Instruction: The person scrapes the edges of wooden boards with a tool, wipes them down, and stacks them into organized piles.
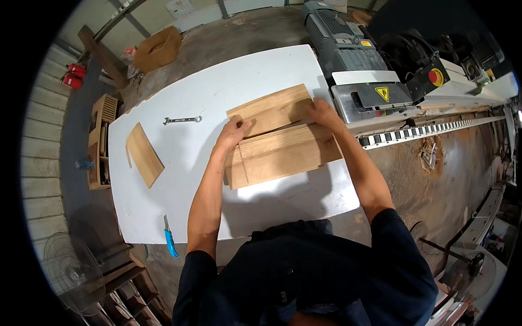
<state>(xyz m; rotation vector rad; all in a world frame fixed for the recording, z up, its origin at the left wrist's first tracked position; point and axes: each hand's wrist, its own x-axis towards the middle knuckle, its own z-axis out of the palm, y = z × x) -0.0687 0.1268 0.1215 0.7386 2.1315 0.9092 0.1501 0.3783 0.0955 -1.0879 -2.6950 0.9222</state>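
Observation:
Two wooden boards lie on the white tabletop in front of me. My left hand (234,134) grips the left end of the far wooden board (272,108), thumb on its top face. At that board's right end my right hand (324,114) is closed on its edge. Nearer to me rests the second wooden board (283,155), close along the far one's front edge, with part of another piece showing beneath it. A thin wood strip (243,164) lies across its left part. The undersides of both hands' fingers are partly hidden.
On the white table (190,146) are a wrench (183,120), a smaller wooden board (144,155) with a thin sliver beside it, and a blue-handled utility knife (170,242) overhanging the near edge. A machine with a motor (348,46) and red stop button (435,77) borders the right side.

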